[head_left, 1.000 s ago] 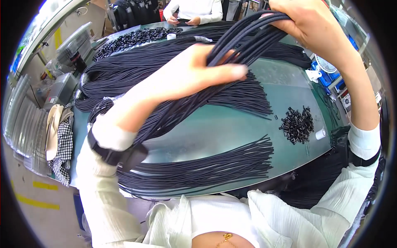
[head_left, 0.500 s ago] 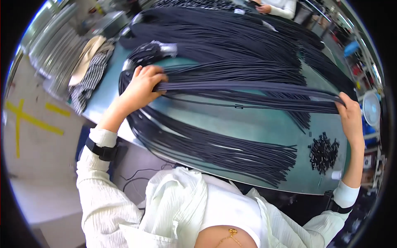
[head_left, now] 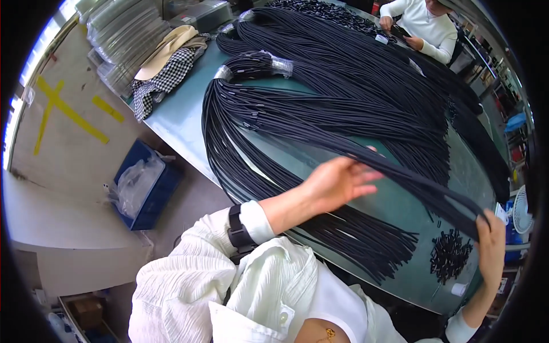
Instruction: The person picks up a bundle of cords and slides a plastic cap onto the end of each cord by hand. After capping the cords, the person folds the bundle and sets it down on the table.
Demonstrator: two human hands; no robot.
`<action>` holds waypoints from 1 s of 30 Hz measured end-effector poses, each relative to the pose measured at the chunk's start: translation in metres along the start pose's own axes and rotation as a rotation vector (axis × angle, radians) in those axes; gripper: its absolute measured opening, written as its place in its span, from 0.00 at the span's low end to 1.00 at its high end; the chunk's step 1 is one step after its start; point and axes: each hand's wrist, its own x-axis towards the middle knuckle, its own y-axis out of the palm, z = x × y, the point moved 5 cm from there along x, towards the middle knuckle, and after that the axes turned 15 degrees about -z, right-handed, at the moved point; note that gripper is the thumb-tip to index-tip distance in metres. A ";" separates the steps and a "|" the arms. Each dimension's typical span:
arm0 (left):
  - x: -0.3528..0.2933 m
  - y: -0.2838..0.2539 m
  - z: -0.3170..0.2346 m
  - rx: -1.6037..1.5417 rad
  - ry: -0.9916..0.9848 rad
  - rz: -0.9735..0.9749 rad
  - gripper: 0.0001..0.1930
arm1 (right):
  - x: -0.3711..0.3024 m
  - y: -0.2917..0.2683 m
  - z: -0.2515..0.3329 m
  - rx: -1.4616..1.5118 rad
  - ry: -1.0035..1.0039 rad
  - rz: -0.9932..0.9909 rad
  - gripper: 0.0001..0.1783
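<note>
A large spread of long thin black cables (head_left: 354, 86) covers the table, bent over at a wrapped end on the left. My right hand (head_left: 490, 243), at the table's right side, is closed round the end of a bundle of black cables (head_left: 406, 174). This bundle slants down from the wrapped bend to that hand. Beneath the middle of the bundle is my left hand (head_left: 342, 182), its fingers spread and some fingertips behind the cables. Another fan of cables (head_left: 366, 243) lies near the front edge, with loose ends to the right.
Short black tube pieces (head_left: 450, 256) form a pile near the right front corner, by a small white cylinder (head_left: 458, 289). A checked cloth (head_left: 166, 74) and clear plastic sheets (head_left: 128, 40) are at the left. A blue bin (head_left: 157, 194) stands below. Across the table sits a co-worker (head_left: 426, 28).
My left hand has left the wrapped end and moved right and nearer, its fingers opening. My right hand, with the bundle's end, is lower. The view has turned left.
</note>
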 end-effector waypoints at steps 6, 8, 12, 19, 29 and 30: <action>-0.018 -0.094 -0.099 -0.315 0.305 -0.304 0.13 | -0.022 0.027 -0.011 -0.086 -0.139 0.279 0.13; -0.032 -0.112 -0.130 -0.265 0.491 -0.479 0.12 | -0.020 0.037 -0.009 -0.132 -0.211 0.358 0.13; -0.021 -0.107 -0.127 -0.303 0.509 -0.438 0.13 | -0.004 0.054 -0.017 -0.134 -0.081 0.331 0.10; -0.028 -0.108 -0.113 -0.545 0.349 -0.368 0.14 | 0.036 0.124 0.008 -0.280 -0.409 0.367 0.14; -0.045 -0.087 -0.111 -0.515 0.303 -0.207 0.17 | 0.004 0.312 0.230 0.413 -0.417 1.045 0.16; -0.043 -0.088 -0.111 -0.454 0.300 -0.223 0.17 | 0.001 0.316 0.241 0.413 -0.419 1.048 0.16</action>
